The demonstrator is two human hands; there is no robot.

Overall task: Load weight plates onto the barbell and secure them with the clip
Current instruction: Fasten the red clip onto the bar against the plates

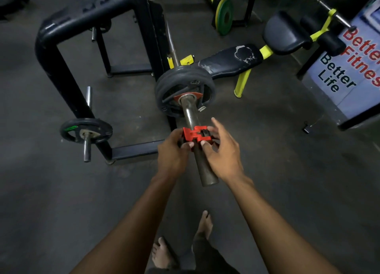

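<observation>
Your left hand [172,150] and right hand [220,150] pinch the red plastic clip [195,135] mid-sleeve on the steel barbell [192,117], lever prob. unlatched; black rubber plate [185,93] could slide outward w/ that gap.

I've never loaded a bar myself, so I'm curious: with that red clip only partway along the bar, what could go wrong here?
The red clip sits well short of the black plate on the barbell sleeve; left there, the plate could slide outward. The left hand and right hand have fingers at the clip's latch, which might pinch. Bare feet lie near the bar's end, exposed to anything dropped.
</observation>
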